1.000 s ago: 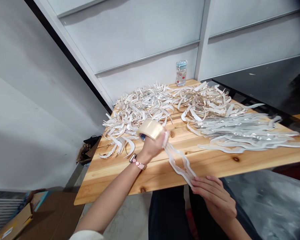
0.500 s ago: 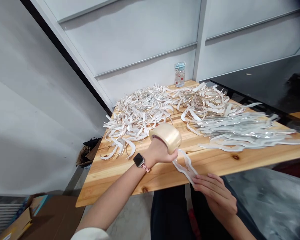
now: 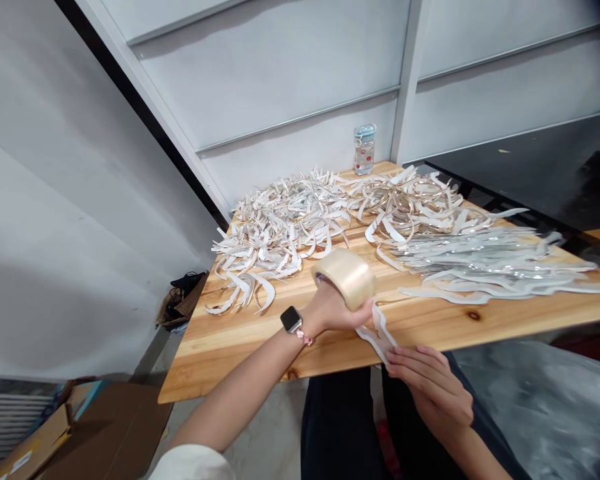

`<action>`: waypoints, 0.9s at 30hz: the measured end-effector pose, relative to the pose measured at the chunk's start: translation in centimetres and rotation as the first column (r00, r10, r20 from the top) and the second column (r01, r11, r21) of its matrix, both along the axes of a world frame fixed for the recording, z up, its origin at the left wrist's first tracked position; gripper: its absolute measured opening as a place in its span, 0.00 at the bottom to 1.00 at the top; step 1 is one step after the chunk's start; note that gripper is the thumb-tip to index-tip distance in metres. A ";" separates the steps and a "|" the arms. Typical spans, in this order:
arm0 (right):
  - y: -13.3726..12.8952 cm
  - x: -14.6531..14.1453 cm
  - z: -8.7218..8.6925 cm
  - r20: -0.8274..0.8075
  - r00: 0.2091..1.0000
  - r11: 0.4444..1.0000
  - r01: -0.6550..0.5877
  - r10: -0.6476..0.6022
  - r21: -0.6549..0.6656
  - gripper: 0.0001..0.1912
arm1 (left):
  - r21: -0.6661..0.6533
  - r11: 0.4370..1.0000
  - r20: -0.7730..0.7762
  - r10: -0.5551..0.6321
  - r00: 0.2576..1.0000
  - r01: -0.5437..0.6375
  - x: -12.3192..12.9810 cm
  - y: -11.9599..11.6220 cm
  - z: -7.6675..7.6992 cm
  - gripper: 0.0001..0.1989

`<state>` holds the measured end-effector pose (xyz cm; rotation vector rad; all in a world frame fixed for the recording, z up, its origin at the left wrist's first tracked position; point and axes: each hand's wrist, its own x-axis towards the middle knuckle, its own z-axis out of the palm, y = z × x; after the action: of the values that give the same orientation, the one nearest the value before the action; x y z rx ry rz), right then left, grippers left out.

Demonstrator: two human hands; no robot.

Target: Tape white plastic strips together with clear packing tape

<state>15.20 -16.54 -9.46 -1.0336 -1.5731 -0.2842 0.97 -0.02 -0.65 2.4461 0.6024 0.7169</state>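
I have the left hand (image 3: pixel 333 312) clamped on a roll of clear packing tape (image 3: pixel 344 279), just above the near part of the pine table (image 3: pixel 260 353). The right hand (image 3: pixel 430 383) pinches a white plastic strip (image 3: pixel 377 333) at the near edge, fingers together. Heaped strips (image 3: pixel 275 247) lie farther off.

No readable text or labels anywhere

Heaps of cut strips (image 3: pixel 275 250) lie on a wooden tabletop (image 3: pixel 240 360), a bottle (image 3: pixel 365 151) behind them, a cardboard box (image 3: pixel 110 427) on the floor (image 3: pixel 265 440) at left.
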 end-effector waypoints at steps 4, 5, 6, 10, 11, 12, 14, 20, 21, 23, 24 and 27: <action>0.0 0.0 0.3 0.022 1.000 1.000 -0.004 0.004 0.006 0.11 | -0.207 0.972 0.197 0.155 0.968 -0.113 -0.3 0.4 -0.6 0.15; 0.0 -0.1 0.4 0.024 1.000 1.000 -0.004 0.004 0.011 0.11 | -0.192 0.976 0.187 0.140 0.972 -0.104 -0.2 0.5 -0.6 0.13; 0.1 -0.1 0.5 0.025 1.000 1.000 -0.001 0.001 0.015 0.11 | -0.152 0.985 0.146 0.105 0.984 -0.082 -0.1 0.4 -0.5 0.10; 0.2 -0.3 0.6 0.026 0.999 0.999 0.020 -0.021 0.028 0.12 | -0.038 0.998 -0.026 0.052 0.998 -0.053 0.7 -0.3 0.3 0.08; 0.2 -0.3 0.6 0.025 0.999 0.999 0.024 -0.025 0.028 0.12 | -0.021 0.999 -0.039 0.036 0.999 -0.037 0.8 -0.6 0.5 0.12; 0.2 -0.2 0.5 0.029 0.999 0.999 0.020 -0.020 0.027 0.12 | -0.007 1.000 -0.042 0.002 0.999 -0.002 0.9 -1.0 0.6 0.13; 0.0 -0.1 0.4 0.046 0.999 1.000 -0.004 0.003 0.015 0.12 | 0.081 0.991 -0.078 -0.101 0.992 0.107 0.8 -1.6 0.7 0.11; -0.5 -0.1 0.0 0.018 1.000 1.000 -0.008 0.008 -0.024 0.12 | -0.010 0.995 0.041 0.097 0.994 -0.097 0.1 -0.8 1.0 0.11; -0.5 -0.2 -0.1 0.012 1.000 1.000 -0.003 0.003 -0.025 0.11 | -0.144 0.976 0.117 0.181 0.976 -0.164 0.0 -0.4 1.2 0.11; -0.3 -0.2 -0.3 0.008 1.000 1.000 0.005 -0.005 -0.023 0.12 | -0.369 0.895 0.253 0.357 0.899 -0.251 -0.3 0.1 1.8 0.13; -0.3 -0.3 -0.4 0.006 1.000 1.000 0.008 -0.008 -0.020 0.12 | -0.440 0.851 0.304 0.440 0.845 -0.285 -0.4 0.1 2.0 0.15; -0.2 -0.3 -0.6 -0.001 1.000 1.000 0.007 -0.007 -0.021 0.12 | -0.489 0.816 0.346 0.507 0.790 -0.310 -0.3 -1.0 2.4 0.20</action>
<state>14.90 -16.70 -10.01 -1.0560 -1.5752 -0.2724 0.72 -1.04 1.79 1.6717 0.9984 1.1752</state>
